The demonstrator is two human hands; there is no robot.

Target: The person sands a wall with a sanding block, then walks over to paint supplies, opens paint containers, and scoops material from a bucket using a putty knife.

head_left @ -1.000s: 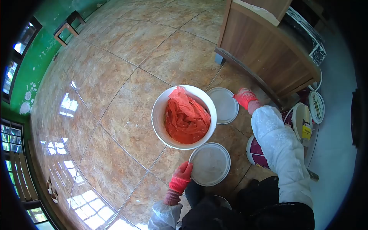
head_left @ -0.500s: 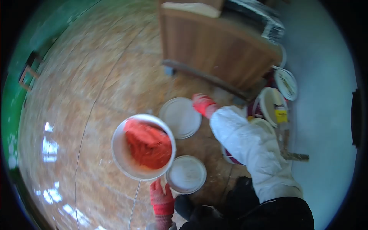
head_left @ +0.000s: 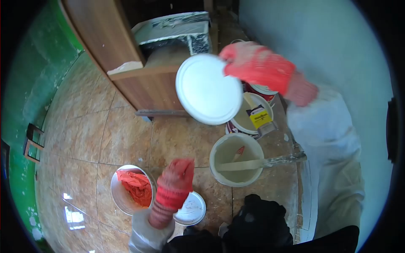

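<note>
My right hand (head_left: 261, 67), in a red glove, grips the edge of a round white lid (head_left: 209, 89) and holds it up in front of the cabinet. My left hand (head_left: 175, 181), gloved in red too, is raised with its fingers drawn together; whether anything is in them is hidden. Below it a second lid (head_left: 192, 209) lies on the floor. A white bucket (head_left: 118, 196) with red plastic inside stands to the left of that hand. Below the raised lid is an open bucket (head_left: 215, 168) with a stick (head_left: 284, 159) across it.
A wooden cabinet (head_left: 158, 92) stands ahead, with a paint-marked box (head_left: 198, 36) on it. Beside the wall (head_left: 337, 55), a brush (head_left: 258, 118) with a yellow label rests on another bucket. A small stool (head_left: 31, 145) is at the far left.
The view has turned right toward the cabinet and buckets. My right hand has lifted a lid off the floor. My left hand has let go of the other lid, risen and closed its fingers.
</note>
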